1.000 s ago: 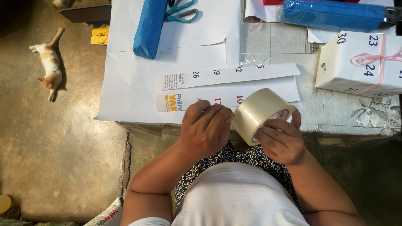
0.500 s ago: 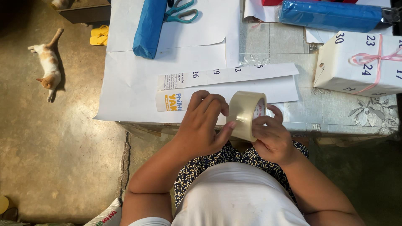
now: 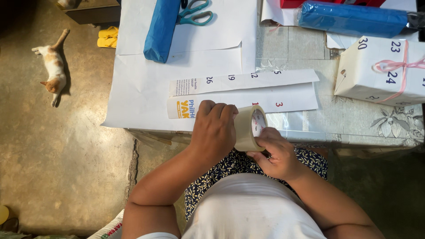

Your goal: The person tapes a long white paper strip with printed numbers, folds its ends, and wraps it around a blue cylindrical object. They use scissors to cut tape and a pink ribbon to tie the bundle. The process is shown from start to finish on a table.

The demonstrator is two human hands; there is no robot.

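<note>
Both hands are sitting at the near edge of the surface (image 3: 310,132), closed around the tape roll (image 3: 248,128). Directly ahead, two printed paper strips (image 3: 248,90) are lying flat, no real obstacle. Bare patch is showing right of the strips, up to the ribbon-tied white box (image 3: 376,71) blocking far right. Blue wrapped roll (image 3: 160,28) and scissors (image 3: 195,12) are occupying far left; second blue roll (image 3: 354,18) is closing off the far right edge.
</note>
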